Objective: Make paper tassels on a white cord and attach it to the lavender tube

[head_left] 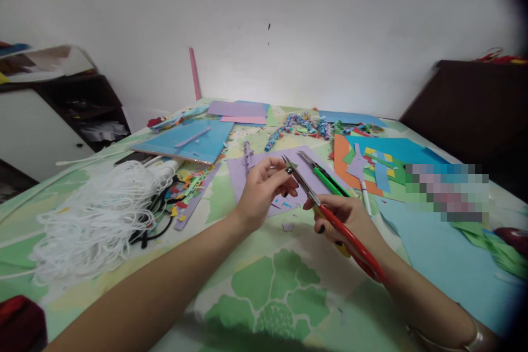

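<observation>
My right hand grips red-handled scissors, whose metal blades point away and to the left. A bit of yellow shows beneath those fingers. Close to the blade tips, my left hand has thumb and fingers pinched together; whatever is between them is too small to make out. Below both hands lies a purple paper sheet with small scraps on it. A green utility knife rests on the sheet, right of the blades. Behind my left hand is a rolled purple paper piece. A small purple scrap lies in front.
A tangled white cord pile covers the left side, near colourful scraps and a blue paper pack. Farther back is a string of paper rolls. Orange paper, cut pieces and light-blue paper spread over the right.
</observation>
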